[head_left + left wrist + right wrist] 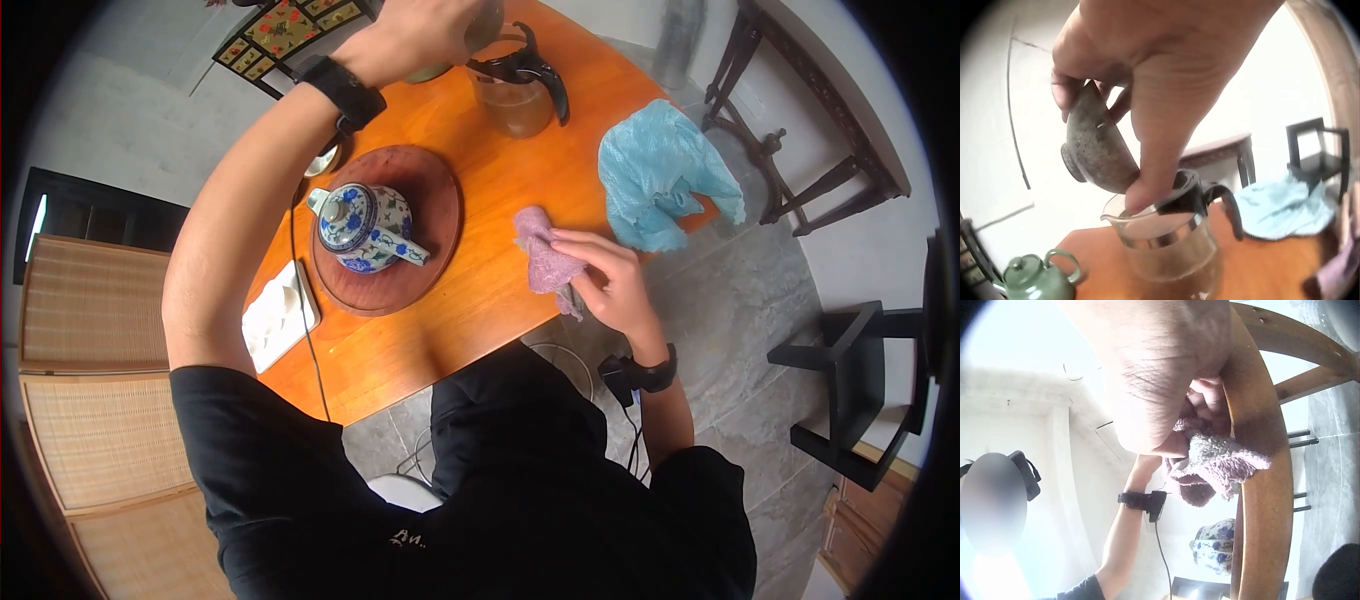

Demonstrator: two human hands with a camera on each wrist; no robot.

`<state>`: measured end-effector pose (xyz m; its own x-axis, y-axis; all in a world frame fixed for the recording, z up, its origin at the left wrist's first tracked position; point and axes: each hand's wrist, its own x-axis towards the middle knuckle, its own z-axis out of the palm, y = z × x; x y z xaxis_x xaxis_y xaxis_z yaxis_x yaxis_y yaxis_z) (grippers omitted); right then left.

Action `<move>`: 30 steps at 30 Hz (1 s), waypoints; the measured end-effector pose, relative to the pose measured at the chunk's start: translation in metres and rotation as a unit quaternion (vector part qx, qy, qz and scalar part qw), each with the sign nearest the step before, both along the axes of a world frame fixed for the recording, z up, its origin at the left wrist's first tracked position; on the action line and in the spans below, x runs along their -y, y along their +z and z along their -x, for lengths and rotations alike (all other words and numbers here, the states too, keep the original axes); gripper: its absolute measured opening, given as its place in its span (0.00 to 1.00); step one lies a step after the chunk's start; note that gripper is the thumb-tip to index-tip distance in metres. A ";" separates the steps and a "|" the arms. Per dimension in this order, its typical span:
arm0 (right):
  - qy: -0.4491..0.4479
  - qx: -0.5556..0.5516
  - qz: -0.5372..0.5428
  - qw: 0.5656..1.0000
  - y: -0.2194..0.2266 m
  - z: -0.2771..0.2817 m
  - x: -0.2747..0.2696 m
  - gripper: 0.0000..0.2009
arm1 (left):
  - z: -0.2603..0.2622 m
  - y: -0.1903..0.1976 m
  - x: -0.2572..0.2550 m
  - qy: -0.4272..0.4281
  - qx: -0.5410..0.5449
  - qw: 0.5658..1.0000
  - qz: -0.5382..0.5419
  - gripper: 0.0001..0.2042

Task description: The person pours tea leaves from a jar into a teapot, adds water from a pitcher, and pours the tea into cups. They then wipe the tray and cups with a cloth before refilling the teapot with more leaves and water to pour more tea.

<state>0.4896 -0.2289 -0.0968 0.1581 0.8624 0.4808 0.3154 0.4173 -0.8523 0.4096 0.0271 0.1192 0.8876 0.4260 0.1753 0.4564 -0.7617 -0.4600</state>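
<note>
My left hand (425,38) is raised over the far part of the table; in the left wrist view it pinches a dark, mottled bowl (1100,147), tilted above the mouth of a glass pitcher (1172,250) with a black handle. The pitcher (515,105) holds some liquid. At the table's near right edge, my right hand (612,285) grips a bunched purple cloth (550,262). In the right wrist view the cloth (1222,464) hangs from the thumb and fingers beside the wooden edge.
A blue-and-white teapot (375,225) stands on a round wooden board (440,200). A light blue cloth (660,165) drapes over the right edge. A white tray (305,300) lies at the left edge, beside a cable. A green teapot (1038,278) stands left of the pitcher.
</note>
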 end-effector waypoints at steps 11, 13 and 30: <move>-0.069 -0.302 0.020 0.950 0.038 0.010 -0.006 0.15 | 0.040 0.035 -0.017 0.128 0.212 0.756 0.606 0.23; -0.095 -0.315 -0.027 0.944 0.053 0.011 -0.021 0.16 | 0.049 0.027 -0.022 0.143 0.265 0.679 0.670 0.32; -0.124 -0.281 -0.149 0.940 0.133 0.026 -0.108 0.16 | 0.055 0.012 0.023 -0.013 0.260 0.669 0.697 0.30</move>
<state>0.4638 -0.1208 0.0359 0.6377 0.6061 0.4753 -0.0304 0.6364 -0.7707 0.3546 0.0037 0.1308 0.8717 0.4822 -0.0880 0.2569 -0.2965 0.9198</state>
